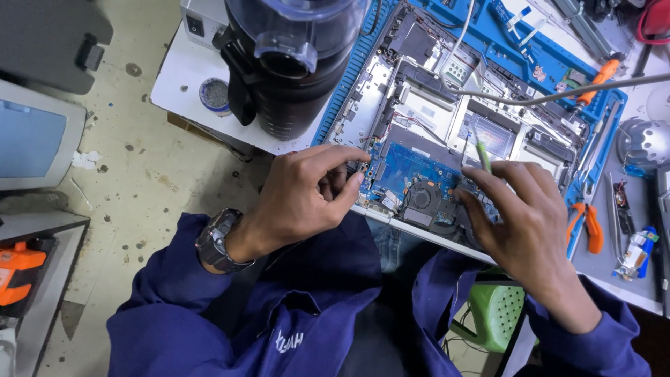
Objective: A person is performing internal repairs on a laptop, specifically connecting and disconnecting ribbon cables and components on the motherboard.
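Steadying the opened laptop (pixel 447 132) at its near edge, my left hand (pixel 307 199) pinches narrowly at a small part beside the blue circuit board (pixel 405 167) while my right hand (pixel 523 223) holds a green-handled tool (pixel 483 155) upright over it for fine work.

A large black device (pixel 293 70) with a clear round top stands at the left end of the surface (pixel 178 73), a small round tin (pixel 215 94) just beside it near the left edge. An orange-handled screwdriver (pixel 599 78) lies on the blue mat (pixel 551 59) toward the far right corner. Orange-handled pliers (pixel 590 225) lie near the right edge, with a small bottle (pixel 635 253) beyond them. A green plastic stool (pixel 497 311) shows below the surface, and an orange tool (pixel 17 269) sits on a shelf at far left.
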